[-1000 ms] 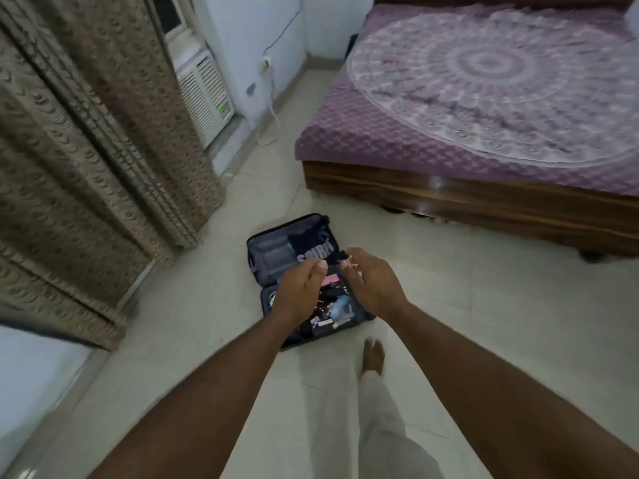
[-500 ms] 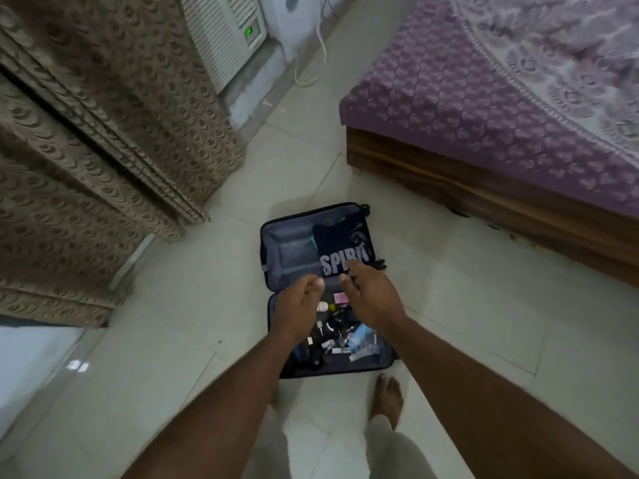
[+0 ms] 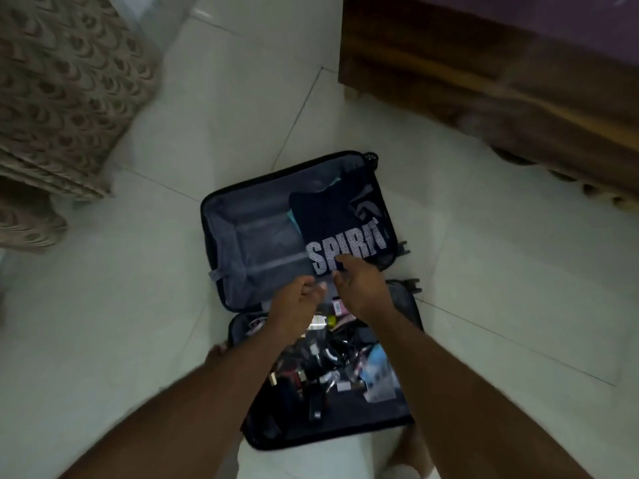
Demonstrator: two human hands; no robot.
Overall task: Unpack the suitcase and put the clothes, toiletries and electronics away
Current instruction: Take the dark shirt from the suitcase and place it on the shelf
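Observation:
A dark suitcase (image 3: pixel 221 216) lies open flat on the tiled floor in front of me. Its far half has a grey lining and holds a folded dark shirt (image 3: pixel 340 219) printed with white letters SPIRIT. The near half is full of several small loose items (image 3: pixel 332 368): bottles, cables, packets. My left hand (image 3: pixel 295 311) hovers over the hinge line with fingers loosely curled, holding nothing. My right hand (image 3: pixel 361 288) reaches over the hinge, its fingertips at the near edge of the shirt, empty.
A wooden bed frame (image 3: pixel 484 98) with a purple cover stands at the upper right. Patterned beige curtains (image 3: pixel 58 98) hang at the upper left. My bare feet (image 3: pixel 216 352) stand beside the near half of the suitcase. Pale floor tiles surround it.
The view has dropped and closed in on the suitcase. Both hands have moved forward and down, the right one reaching the shirt's near edge.

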